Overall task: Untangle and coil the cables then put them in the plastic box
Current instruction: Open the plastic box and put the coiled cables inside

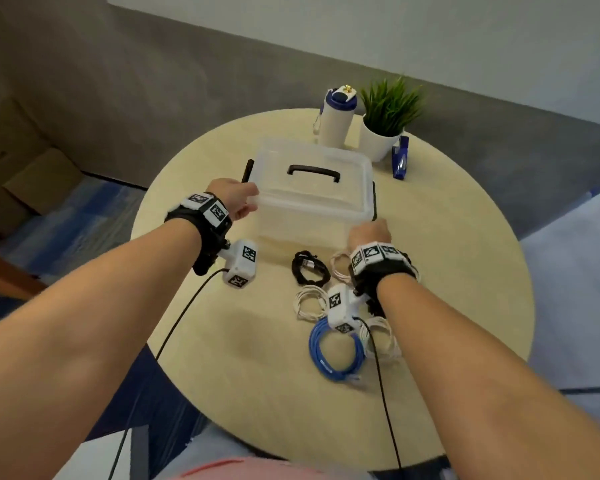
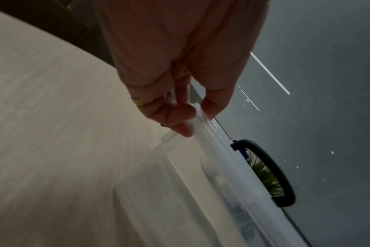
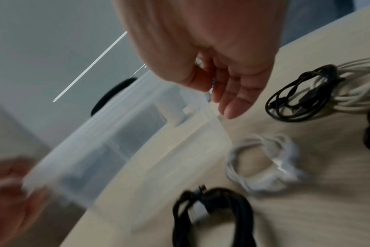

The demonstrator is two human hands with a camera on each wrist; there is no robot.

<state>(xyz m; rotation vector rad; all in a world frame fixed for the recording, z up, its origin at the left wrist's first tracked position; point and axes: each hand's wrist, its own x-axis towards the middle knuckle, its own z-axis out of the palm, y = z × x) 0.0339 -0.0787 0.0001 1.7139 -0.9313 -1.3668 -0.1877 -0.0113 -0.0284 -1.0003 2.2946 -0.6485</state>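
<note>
Round wood table (image 1: 222,341), seen from above. At left, the person's left hand (image 1: 234,199) pinches the lid rim (image 2: 197,117) of the clear plastic box (image 1: 312,202), thumb on top, fingers under. Box sits mid-table w/ lid on it. Black cable coil (image 1: 309,268), white coils (image 1: 309,301) & blue coil (image 1: 336,351) lie just in front. At right, right hand (image 1: 369,233) hangs at box's near-right corner, fingers loose, gripping nothing.

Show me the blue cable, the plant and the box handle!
blue cable (image 1: 326,355): head view, left side of its coil.
plant (image 1: 390,105): head view, green leaves.
box handle (image 1: 313,172): head view, middle of black grip.
</note>
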